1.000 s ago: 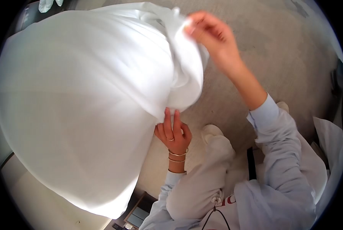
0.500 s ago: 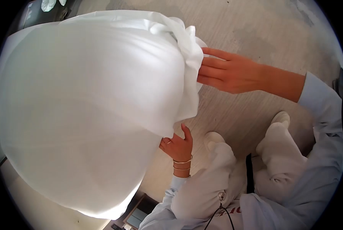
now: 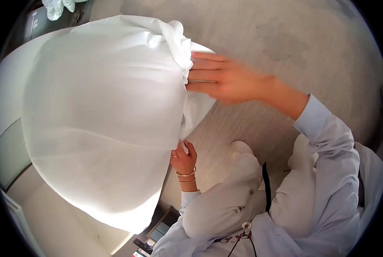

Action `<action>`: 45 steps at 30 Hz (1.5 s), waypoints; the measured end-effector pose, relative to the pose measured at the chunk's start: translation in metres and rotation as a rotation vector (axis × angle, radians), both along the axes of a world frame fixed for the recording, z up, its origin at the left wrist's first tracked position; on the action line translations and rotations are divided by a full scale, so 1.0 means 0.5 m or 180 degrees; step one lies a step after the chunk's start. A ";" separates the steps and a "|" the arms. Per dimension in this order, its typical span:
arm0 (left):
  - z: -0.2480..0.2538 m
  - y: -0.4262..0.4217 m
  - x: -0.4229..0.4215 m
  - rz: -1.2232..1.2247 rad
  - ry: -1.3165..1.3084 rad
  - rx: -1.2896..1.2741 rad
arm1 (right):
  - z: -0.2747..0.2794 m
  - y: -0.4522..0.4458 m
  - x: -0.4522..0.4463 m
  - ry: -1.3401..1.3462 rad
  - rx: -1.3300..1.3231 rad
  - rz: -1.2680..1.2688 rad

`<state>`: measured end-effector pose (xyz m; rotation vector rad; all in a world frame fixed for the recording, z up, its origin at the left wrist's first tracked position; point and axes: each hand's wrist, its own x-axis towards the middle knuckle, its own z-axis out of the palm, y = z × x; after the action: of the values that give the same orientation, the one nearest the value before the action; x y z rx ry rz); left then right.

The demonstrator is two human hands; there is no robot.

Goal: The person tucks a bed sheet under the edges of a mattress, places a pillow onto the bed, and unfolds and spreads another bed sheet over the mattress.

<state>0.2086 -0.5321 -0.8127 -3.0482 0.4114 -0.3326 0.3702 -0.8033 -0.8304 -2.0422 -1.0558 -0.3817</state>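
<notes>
A large white cloth (image 3: 101, 98) balloons out across the left half of the head view, with a bunched, ruffled edge on its right side. My right hand (image 3: 225, 79), slightly blurred, reaches in from the right. Its long fingers lie straight, their tips at the gathered edge, and its thumb is hidden. Lower down, my left hand (image 3: 184, 157), with a ring and bracelets, pinches the cloth's lower corner. Some of its fingers are covered by the fabric. Whatever lies inside or behind the cloth is hidden.
Greyish wood-look floor (image 3: 251, 38) spreads beyond the cloth. My legs (image 3: 225, 192) and light shoes are below. At the top left, a crinkled white item (image 3: 56, 7) sits by dark furniture (image 3: 36, 21). A dark cabinet (image 3: 163, 227) stands at the bottom, near a pale wall (image 3: 82, 227).
My right hand has moved left together with the gathered edge. My left hand has shifted slightly left, its thumb now nearer the fingers. The cloth's bulge looks narrower.
</notes>
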 end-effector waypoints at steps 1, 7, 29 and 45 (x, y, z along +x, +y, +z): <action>-0.008 0.010 -0.003 0.0020 0.0051 -0.0013 | -0.025 -0.017 0.002 -0.0381 0.0127 -0.0141; 0.009 -0.001 -0.001 -0.0239 -0.0416 -0.0134 | 0.007 -0.005 0.072 -0.0342 0.0092 -0.0687; 0.065 -0.072 0.039 0.1410 0.0418 0.1912 | 0.148 0.183 -0.132 -0.0049 -0.1583 -0.0760; 0.041 0.020 -0.013 -0.0998 -0.0473 -0.0063 | -0.011 0.151 -0.028 -0.0796 0.1592 0.0667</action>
<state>0.2020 -0.5221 -0.7922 -2.9455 0.8812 -0.5748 0.3560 -0.7280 -0.8361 -1.4522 -1.1708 -0.7248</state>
